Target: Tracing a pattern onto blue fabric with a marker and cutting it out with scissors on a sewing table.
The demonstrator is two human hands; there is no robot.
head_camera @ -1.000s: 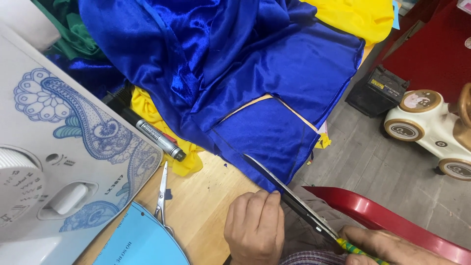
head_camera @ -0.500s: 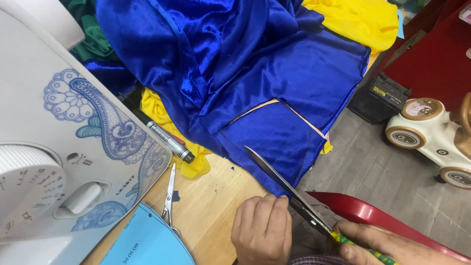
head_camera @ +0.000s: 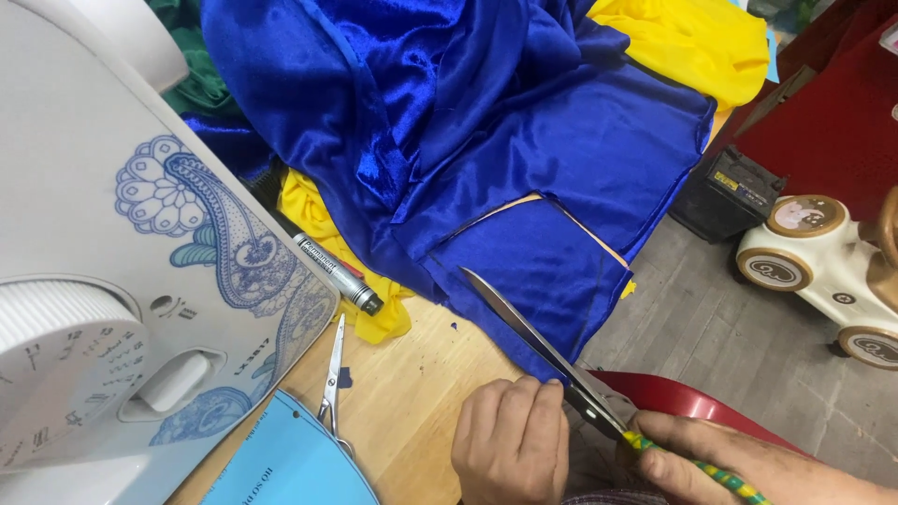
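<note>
My right hand [head_camera: 739,468] grips the green-and-yellow handles of large steel scissors [head_camera: 538,341], whose long blades point up-left over the edge of a shiny blue satin cloth [head_camera: 486,140]. My left hand [head_camera: 513,449] rests as a loose fist on the wooden table [head_camera: 421,411], just left of the scissor pivot, and holds nothing that I can see. The blue cloth lies heaped across the table, with yellow cloth [head_camera: 683,37] under and behind it.
A white sewing machine [head_camera: 122,281] with a blue paisley pattern fills the left. Beside it lie a grey marker [head_camera: 337,274], small thread snips [head_camera: 331,388] and a light blue card [head_camera: 290,463]. A red chair [head_camera: 692,402], a toy car [head_camera: 823,271] and a black box [head_camera: 725,192] stand right.
The view has shifted, so everything sits lower and further right in frame. The scissors and both hands keep the same pose relative to the cloth.
</note>
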